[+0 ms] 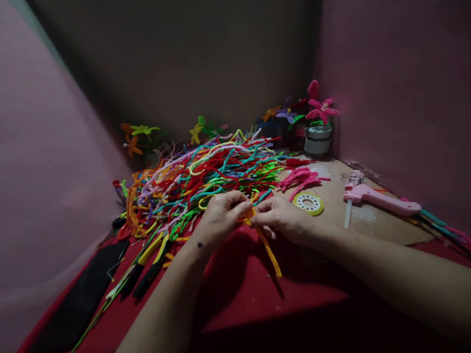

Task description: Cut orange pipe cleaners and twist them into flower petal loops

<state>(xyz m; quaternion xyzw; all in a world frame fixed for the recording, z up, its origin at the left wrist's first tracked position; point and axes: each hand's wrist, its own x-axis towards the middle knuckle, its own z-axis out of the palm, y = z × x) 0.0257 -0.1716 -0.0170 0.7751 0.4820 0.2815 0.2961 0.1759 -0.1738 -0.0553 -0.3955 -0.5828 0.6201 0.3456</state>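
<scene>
Over the red cloth, my left hand (225, 212) and my right hand (281, 216) meet at the fingertips. Both pinch an orange pipe cleaner (270, 255), whose loose end hangs down toward the cloth. A small bunched orange part of it shows between the fingers; its exact shape is partly hidden. Just behind my hands lies a big heap of many-coloured pipe cleaners (221, 166). Close to my right hand are a roll of yellow tape (309, 203) and a bunch of pink pipe cleaners (303, 179).
A pink hot glue gun (386, 200) rests on a board (390, 228) at the right. Yellow-and-black pliers (149, 260) and a black phone-like slab (79, 299) lie at the left. Pipe-cleaner flowers (322, 110) stand along the back, some in a white pot (318, 142). Walls close in both sides.
</scene>
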